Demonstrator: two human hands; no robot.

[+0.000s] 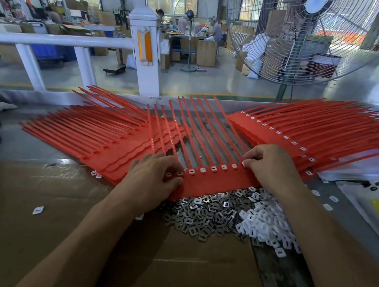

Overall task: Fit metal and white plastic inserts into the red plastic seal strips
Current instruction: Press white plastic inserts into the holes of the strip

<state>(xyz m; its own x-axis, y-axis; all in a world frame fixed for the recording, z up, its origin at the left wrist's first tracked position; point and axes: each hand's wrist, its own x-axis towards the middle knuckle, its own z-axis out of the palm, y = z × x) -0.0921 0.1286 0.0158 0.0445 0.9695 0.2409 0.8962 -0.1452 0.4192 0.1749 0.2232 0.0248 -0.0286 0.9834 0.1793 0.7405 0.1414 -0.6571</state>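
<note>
On the counter (50,203), unfilled red strips (104,137) fan left and finished ones (298,132) right, so work likely flows across. The current strip (213,180) lies just above the metal inserts (203,220) and white inserts (263,226) (handy reach). Left hand (150,181) pinches its end; right hand (269,165), fingers curled, presses the other end

Seal strip (213,180): red, its sockets filled with white squares, each with a dark slot. Left stack (105,140): red, sockets unfilled. Right stack (298,132): red, white-capped. Metal inserts (203,220): shiny grey. Plastic inserts (266,228): white. Cardboard (52,214): brown. Railing (145,55): white, orange reflector.
</note>
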